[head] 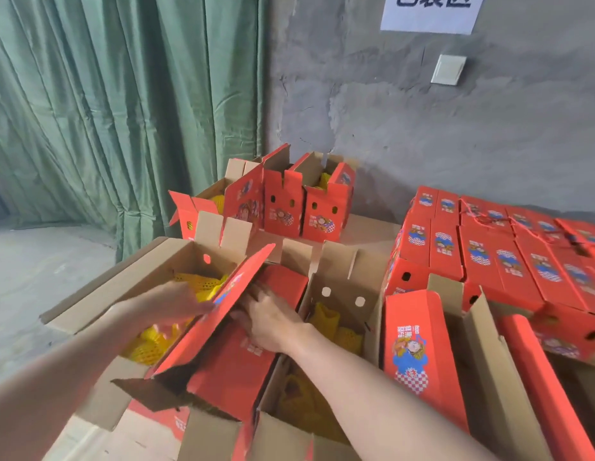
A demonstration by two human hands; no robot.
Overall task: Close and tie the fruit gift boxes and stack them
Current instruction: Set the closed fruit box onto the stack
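Grey wall (422,134); box flap (219,314) between hands (175,302) (273,322)

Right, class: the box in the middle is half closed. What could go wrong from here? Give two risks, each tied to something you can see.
1. The right hand lies on the lowered flap, beneath the raised flap that the left hand meets. Folding that flap down now could pinch the right hand's fingers.
2. The yellow netted fruit sits high beside the raised flap, so it might get squashed or keep the lid from closing flat.
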